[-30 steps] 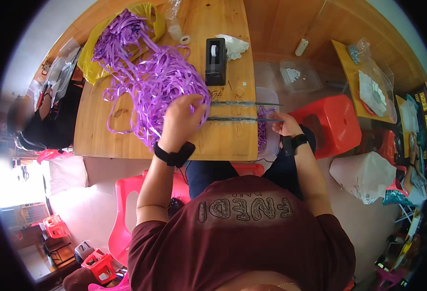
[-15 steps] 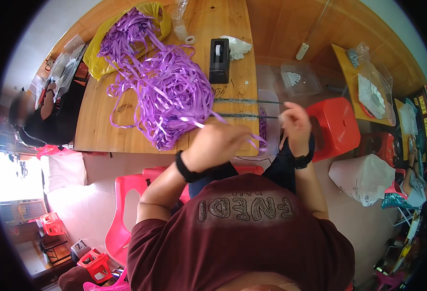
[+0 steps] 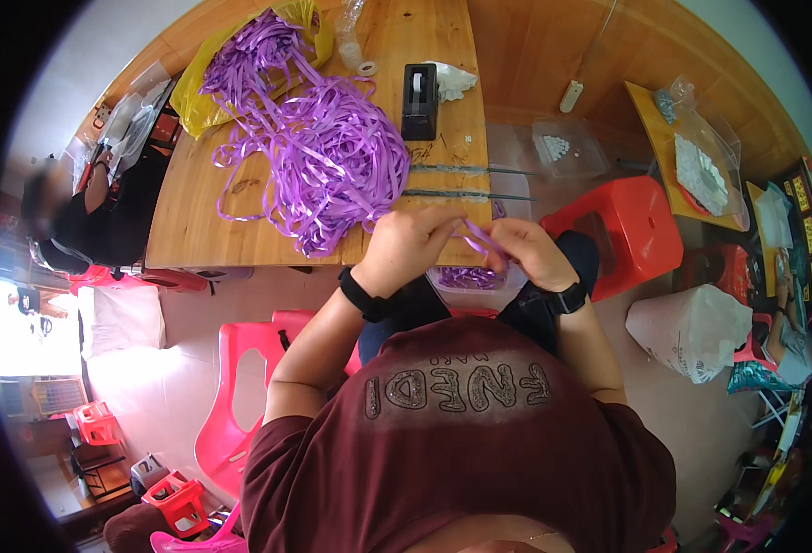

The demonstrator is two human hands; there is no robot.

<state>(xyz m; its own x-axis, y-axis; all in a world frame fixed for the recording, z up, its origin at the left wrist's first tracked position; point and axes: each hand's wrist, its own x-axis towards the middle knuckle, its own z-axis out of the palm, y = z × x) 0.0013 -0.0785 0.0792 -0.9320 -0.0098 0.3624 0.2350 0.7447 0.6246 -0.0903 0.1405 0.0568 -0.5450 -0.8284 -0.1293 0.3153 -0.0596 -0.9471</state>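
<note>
My left hand (image 3: 408, 245) is closed at the table's front right corner, pinching a thin purple ribbon (image 3: 476, 239). The ribbon spans the short gap to my right hand (image 3: 529, 254), whose fingers are closed on its other part. Beyond my left hand lies a big tangled heap of purple ribbon (image 3: 337, 152) on the wooden table (image 3: 189, 207). Two thin dark rods (image 3: 509, 196) are taped to the tabletop and stick out past its right edge, just beyond my hands. Below my hands, a clear plastic bin (image 3: 443, 293) holds purple ribbon pieces (image 3: 469, 276).
A black tape dispenser (image 3: 420, 103) and crumpled white paper (image 3: 452, 81) sit on the table, near a yellow bag (image 3: 201, 100) with more ribbon. A red stool (image 3: 641, 235) stands at my right, a pink chair (image 3: 231, 396) at my left. Another person (image 3: 70, 217) sits far left.
My right hand has come left and down from the rod ends and now grips the ribbon. My left hand has risen slightly; both hands are closer together.
</note>
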